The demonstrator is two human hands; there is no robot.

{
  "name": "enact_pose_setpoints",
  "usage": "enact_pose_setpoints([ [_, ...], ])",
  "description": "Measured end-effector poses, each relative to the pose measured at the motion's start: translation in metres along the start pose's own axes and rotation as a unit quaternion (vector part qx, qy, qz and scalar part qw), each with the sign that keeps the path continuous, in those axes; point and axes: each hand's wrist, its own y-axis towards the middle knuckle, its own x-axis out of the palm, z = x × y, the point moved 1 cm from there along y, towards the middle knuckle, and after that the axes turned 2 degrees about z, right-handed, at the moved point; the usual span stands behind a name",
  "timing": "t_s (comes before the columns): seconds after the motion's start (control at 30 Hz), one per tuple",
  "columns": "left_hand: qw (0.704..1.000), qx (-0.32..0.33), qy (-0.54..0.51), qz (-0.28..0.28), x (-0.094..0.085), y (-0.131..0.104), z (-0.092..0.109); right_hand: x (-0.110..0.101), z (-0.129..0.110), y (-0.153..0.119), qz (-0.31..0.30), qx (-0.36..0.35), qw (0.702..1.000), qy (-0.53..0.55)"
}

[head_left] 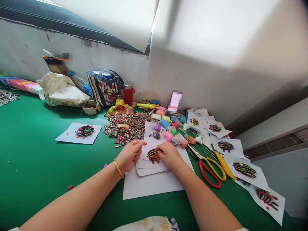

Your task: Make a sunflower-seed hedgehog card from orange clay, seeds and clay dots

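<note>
A small hedgehog figure [152,155] of brown clay, set with rows of striped sunflower seeds, lies on stacked white paper [141,172]. My right hand [169,155] is closed in a pinch at the figure's right edge; whatever its fingertips hold is hidden. Just left of the figure, my left hand [133,156] is raised with its fingers curled and thumb against the forefinger. What sits in that pinch is too small to make out. Beyond both hands spreads a heap of sunflower seeds [134,125] with coloured bits among them. Bagged lumps of coloured clay [168,136] lie on and behind the paper.
Red-and-yellow scissors [209,170] and a yellow cutter [225,165] lie right of my right hand. Several finished hedgehog cards [250,170] line the right edge; another card [79,133] lies left. Bags [104,88] and a red flask [128,95] stand along the wall.
</note>
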Motion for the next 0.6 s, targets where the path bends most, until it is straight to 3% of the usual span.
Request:
enact_pose_setpoints([
  [0.2,1.000,-0.003,-0.024,-0.005,0.001,0.000,0.000,0.001,-0.001,0.001,-0.003,-0.006,1.000,-0.013],
  [0.3,0.995,-0.032,-0.097,-0.014,0.001,0.000,0.003,-0.001,0.000,-0.001,0.012,-0.014,1.000,0.002],
  [0.43,0.972,-0.110,-0.210,-0.006,0.003,-0.003,0.007,-0.007,-0.001,-0.007,0.078,-0.032,0.996,0.037],
  [0.6,0.954,-0.126,-0.272,-0.017,0.009,-0.010,0.012,-0.014,-0.018,-0.013,0.151,-0.054,0.984,0.072],
])
